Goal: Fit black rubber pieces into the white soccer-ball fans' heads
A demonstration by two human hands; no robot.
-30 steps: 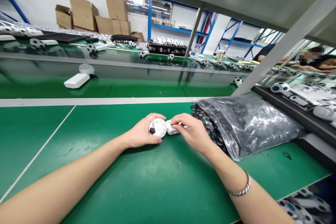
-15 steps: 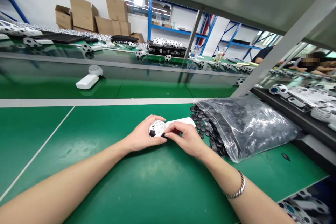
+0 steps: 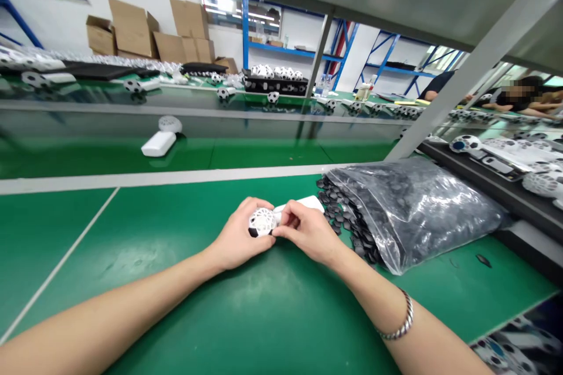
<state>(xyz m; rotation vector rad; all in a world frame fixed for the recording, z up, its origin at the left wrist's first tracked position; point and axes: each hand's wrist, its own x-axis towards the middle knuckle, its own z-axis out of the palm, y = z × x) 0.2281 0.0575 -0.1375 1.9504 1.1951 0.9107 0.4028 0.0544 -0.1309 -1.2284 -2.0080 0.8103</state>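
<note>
My left hand (image 3: 240,233) is wrapped round the lattice ball head of a white soccer-ball handheld fan (image 3: 262,221). Thumb and fingers grip the ball from the left, and a black patch shows on its lower left. The fan's white handle (image 3: 311,204) points right, partly behind my right hand (image 3: 305,229). At the ball's lower right edge, the thumb and forefinger of that hand are pinched on a small black piece (image 3: 270,232), mostly hidden by the fingertips. Just right of the handle, loose black pieces (image 3: 336,206) spill from a clear plastic bag (image 3: 422,211).
Beyond the pale strip (image 3: 132,179), another white fan (image 3: 159,144) lies on the green surface. A black tray (image 3: 497,167) of fans stands at right, under a slanted grey post (image 3: 466,64). Several cartons (image 3: 132,26) stand at the back. Co-workers sit at far right.
My right fingertips have shifted slightly left and down along the ball's edge, and the black piece shows less between them. The ball has turned a little in my left hand. The view has tilted slightly.
</note>
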